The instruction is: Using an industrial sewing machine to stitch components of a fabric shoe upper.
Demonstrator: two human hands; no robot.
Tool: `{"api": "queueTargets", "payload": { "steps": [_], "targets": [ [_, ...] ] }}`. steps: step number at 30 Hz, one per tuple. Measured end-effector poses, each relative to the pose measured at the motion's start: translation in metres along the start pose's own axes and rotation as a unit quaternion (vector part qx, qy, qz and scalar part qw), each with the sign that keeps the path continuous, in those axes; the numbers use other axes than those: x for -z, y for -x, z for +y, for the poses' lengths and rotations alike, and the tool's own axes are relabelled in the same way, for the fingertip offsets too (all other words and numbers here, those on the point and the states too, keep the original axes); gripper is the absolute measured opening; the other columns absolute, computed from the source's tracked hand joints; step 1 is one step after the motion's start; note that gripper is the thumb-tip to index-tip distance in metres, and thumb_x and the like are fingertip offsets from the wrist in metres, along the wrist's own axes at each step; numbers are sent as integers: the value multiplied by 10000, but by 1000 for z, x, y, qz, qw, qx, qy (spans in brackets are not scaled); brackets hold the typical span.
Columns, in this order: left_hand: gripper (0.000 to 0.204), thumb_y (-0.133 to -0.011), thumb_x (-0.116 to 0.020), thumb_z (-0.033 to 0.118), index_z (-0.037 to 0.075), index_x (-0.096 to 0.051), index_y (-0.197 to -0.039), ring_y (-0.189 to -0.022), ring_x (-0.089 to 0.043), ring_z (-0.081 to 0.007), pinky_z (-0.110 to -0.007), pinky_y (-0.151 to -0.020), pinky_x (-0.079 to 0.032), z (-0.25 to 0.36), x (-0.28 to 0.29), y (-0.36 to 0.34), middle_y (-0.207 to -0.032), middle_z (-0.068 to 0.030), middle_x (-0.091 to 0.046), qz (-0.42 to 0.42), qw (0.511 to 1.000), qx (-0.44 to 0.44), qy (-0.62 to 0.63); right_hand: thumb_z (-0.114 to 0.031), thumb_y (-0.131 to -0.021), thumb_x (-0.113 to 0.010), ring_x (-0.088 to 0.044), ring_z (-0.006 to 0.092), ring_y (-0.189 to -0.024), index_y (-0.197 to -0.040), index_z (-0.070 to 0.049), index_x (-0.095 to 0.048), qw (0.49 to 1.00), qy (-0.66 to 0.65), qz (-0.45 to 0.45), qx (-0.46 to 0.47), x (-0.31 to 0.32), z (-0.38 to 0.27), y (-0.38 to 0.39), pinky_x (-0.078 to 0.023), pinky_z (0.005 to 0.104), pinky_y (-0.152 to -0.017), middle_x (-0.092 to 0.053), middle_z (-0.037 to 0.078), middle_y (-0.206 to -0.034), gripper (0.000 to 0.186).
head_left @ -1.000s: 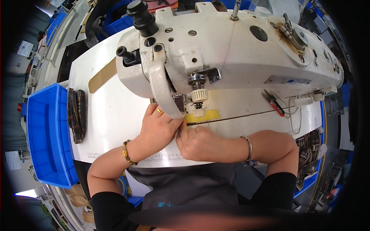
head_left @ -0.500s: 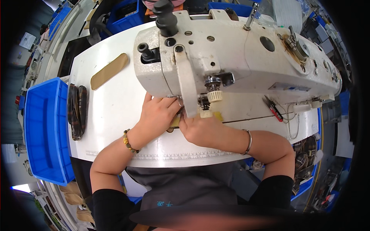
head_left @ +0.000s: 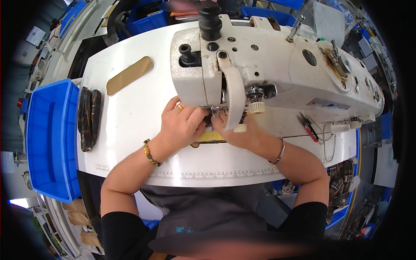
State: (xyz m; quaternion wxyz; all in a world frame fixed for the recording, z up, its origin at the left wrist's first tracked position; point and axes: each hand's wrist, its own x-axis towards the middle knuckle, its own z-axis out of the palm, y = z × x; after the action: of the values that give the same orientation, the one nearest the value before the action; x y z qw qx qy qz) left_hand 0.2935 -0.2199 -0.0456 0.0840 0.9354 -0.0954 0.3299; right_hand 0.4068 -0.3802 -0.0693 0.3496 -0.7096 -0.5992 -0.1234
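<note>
"On the counter (head_left: 130, 134), where is the small dark piece (head_left: 208, 120)?"

"Under the left end of the sewing machine (head_left: 277, 60), mostly hidden between my left grip (head_left: 183, 124) and my right grip (head_left: 242, 138)."

"State of each grip?"

"Both are bent at the piece; I cannot tell whether either is clenched on it. A tan strip (head_left: 129, 76) lies far left; red-handled snips (head_left: 310, 131) lie right."

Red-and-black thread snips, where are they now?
In the head view, the red-and-black metal snips lie right of the right hand, just below the white sewing machine.
</note>
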Motion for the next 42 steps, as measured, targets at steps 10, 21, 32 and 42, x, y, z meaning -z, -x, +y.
{"api": "queueTargets", "payload": {
  "steps": [10, 21, 32, 42],
  "targets": [
    [281, -522, -735, 80, 129, -607, -768, -708, -613, -183, -357, -807, -508, -1, 1, -5, -743, 15, -607, 27, 999, 11, 13, -115, -805, -657, -663, 262, -639, -837, -92, -651, 999, -24, 37, -17, -5, 2, 1, -519, 373, -549, -664, 71, -710, 40],
    [256, -610, -822, 154, 142, -645, -795, -678, -562, -174, -309, -720, -471, -4, 32, -20, -762, 17, -620, 42, 999, -9, 4, -88, -796, -673, -649, 295, -584, -858, -59, -669, 998, 41, 42, -11, -2, 2, 1, -513, 389, -525, -656, 92, -668, 69],
    [266, -741, -819, 300, 70, -700, -806, -644, -642, -213, -300, -625, -528, -9, 27, -2, -773, -73, -692, -2, 995, 76, 66, -83, -791, -675, -649, 284, -574, -808, -57, -657, 999, 9, 38, -22, -6, 2, 2, -503, 384, -501, -651, 86, -651, 36],
    [277, -741, -819, 261, 99, -597, -706, -534, -544, -168, -322, -636, -491, -9, 24, 1, -666, -23, -585, -38, 996, 71, 44, -86, -778, -667, -642, 258, -565, -787, -99, -643, 1000, -5, 25, 5, -1, 0, 1, -501, 376, -507, -641, 59, -648, 28]
  ]
}}
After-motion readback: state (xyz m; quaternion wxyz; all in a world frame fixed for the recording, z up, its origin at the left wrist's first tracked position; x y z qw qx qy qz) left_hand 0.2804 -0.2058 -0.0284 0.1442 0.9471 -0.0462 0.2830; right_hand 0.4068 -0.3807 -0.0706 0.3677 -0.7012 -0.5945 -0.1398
